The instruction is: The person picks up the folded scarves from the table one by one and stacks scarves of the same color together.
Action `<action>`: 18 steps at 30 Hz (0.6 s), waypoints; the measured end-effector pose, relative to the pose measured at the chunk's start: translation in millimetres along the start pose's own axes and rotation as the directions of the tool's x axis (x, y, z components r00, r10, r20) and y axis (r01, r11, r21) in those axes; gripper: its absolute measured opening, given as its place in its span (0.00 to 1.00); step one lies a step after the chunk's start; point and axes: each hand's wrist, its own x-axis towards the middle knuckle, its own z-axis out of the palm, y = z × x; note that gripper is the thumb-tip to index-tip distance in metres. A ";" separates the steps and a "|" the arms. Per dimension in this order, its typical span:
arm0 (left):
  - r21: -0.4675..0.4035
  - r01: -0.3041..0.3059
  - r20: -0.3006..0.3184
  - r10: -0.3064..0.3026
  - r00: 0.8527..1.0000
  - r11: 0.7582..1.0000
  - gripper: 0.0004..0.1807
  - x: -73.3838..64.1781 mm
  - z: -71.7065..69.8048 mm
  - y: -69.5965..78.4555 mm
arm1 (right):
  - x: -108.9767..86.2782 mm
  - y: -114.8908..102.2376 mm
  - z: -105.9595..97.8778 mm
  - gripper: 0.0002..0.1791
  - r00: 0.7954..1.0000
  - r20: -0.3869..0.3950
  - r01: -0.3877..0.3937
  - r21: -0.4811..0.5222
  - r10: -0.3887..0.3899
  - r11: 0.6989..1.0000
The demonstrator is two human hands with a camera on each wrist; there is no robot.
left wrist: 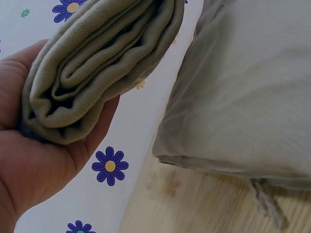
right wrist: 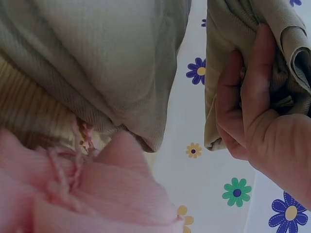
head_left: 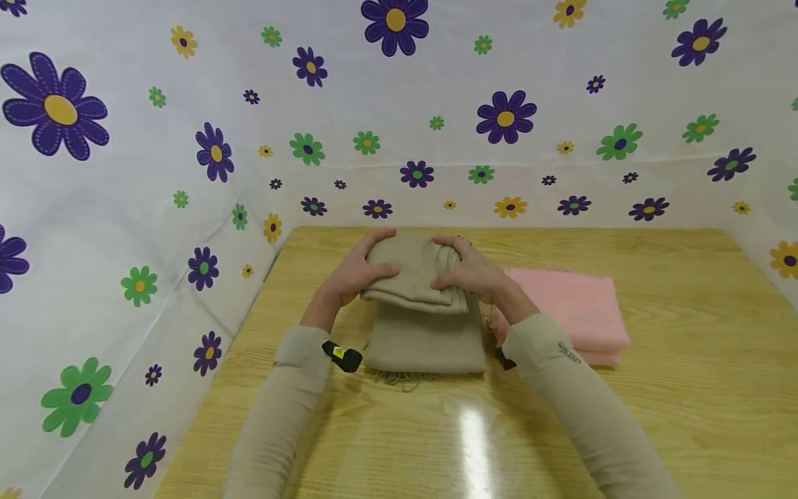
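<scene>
Both hands hold a folded beige cloth [head_left: 408, 267] in the head view, raised over a second one. My left hand [head_left: 358, 270] grips its left end, thumb on top; the left wrist view shows the rolled, layered folds [left wrist: 97, 68] in that hand. At the other end my right hand [head_left: 476, 270] grips the cloth, and in the right wrist view the fingers [right wrist: 257, 73] curl against the folds. Below lies another folded beige cloth [head_left: 427, 343] with a fringed edge, flat on the table.
A folded pink cloth [head_left: 564, 308] with fringe lies on the wooden table [head_left: 692, 388], right of the beige cloth and partly behind the right forearm. A white sheet with printed flowers [head_left: 237, 69] covers the walls behind and to the left.
</scene>
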 end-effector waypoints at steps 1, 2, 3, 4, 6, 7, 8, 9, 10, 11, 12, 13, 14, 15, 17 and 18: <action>-0.001 -0.003 -0.003 0.003 1.000 1.000 0.39 0.2 1.5 -0.8 | -2.0 0.3 -0.6 0.49 1.000 0.001 0.009 0.003 -0.009 1.000; -0.009 -0.006 -0.002 0.006 1.000 1.000 0.39 0.2 3.0 -1.2 | -4.1 0.7 -1.3 0.49 1.000 0.002 0.018 0.006 -0.018 1.000; -0.015 -0.011 -0.001 0.011 1.000 1.000 0.39 0.2 4.7 -1.3 | -6.1 1.3 -2.1 0.49 1.000 0.000 0.026 0.010 -0.026 1.000; -0.018 -0.012 -0.001 0.012 1.000 1.000 0.39 -0.7 4.6 -1.3 | -7.1 1.8 -1.3 0.49 0.999 0.000 0.035 0.016 -0.035 0.999; -0.027 -0.017 0.006 0.017 1.000 0.999 0.39 -2.4 5.2 -0.5 | -9.5 2.7 -0.6 0.49 0.999 -0.006 0.053 0.019 -0.053 0.998; -0.031 -0.021 0.010 0.022 1.000 0.999 0.39 -3.0 5.6 -0.2 | -11.1 3.2 -0.4 0.49 0.998 -0.013 0.058 0.019 -0.058 0.998; -0.039 -0.025 0.014 0.025 1.000 0.999 0.39 -3.6 5.9 -0.1 | -12.4 3.8 -0.4 0.50 0.998 -0.019 0.065 0.011 -0.065 0.998; -0.044 -0.027 0.016 0.028 0.999 0.999 0.38 -4.4 6.4 0.2 | -13.8 4.4 -0.3 0.50 0.997 -0.023 0.070 0.009 -0.070 0.998; -0.049 -0.028 0.016 0.029 0.999 0.998 0.38 -5.5 6.9 0.5 | -15.1 5.0 -0.3 0.50 0.997 -0.024 0.075 0.001 -0.075 0.997; -0.053 -0.030 0.015 0.031 0.999 0.998 0.38 -6.7 7.2 0.6 | -16.2 5.9 -0.3 0.50 0.997 -0.024 0.079 -0.007 -0.079 0.997; -0.058 -0.033 0.014 0.034 0.999 0.998 0.38 -8.2 7.9 1.0 | -17.5 6.7 -0.4 0.50 0.996 -0.024 0.083 -0.013 -0.083 0.996; -0.066 -0.036 0.014 0.037 0.999 0.997 0.37 -9.9 8.7 1.6 | -18.9 7.2 -0.4 0.51 0.996 -0.025 0.086 -0.017 -0.086 0.996; -0.077 -0.039 0.015 0.041 0.999 0.996 0.37 -11.9 9.8 2.6 | -20.2 8.0 -0.6 0.51 0.995 -0.024 0.093 -0.023 -0.094 0.995; -0.084 -0.043 0.016 0.045 0.999 0.996 0.37 -13.7 10.9 3.0 | -22.0 8.2 -0.6 0.51 0.995 -0.025 0.095 -0.027 -0.096 0.995; -0.095 -0.053 0.018 0.055 0.998 0.994 0.37 -18.5 13.6 4.6 | -25.8 8.8 -0.1 0.50 0.994 -0.027 0.102 -0.036 -0.103 0.994; -0.098 -0.057 0.016 0.059 0.998 0.994 0.37 -21.0 15.2 5.1 | -27.9 9.0 0.3 0.50 0.994 -0.030 0.107 -0.040 -0.108 0.993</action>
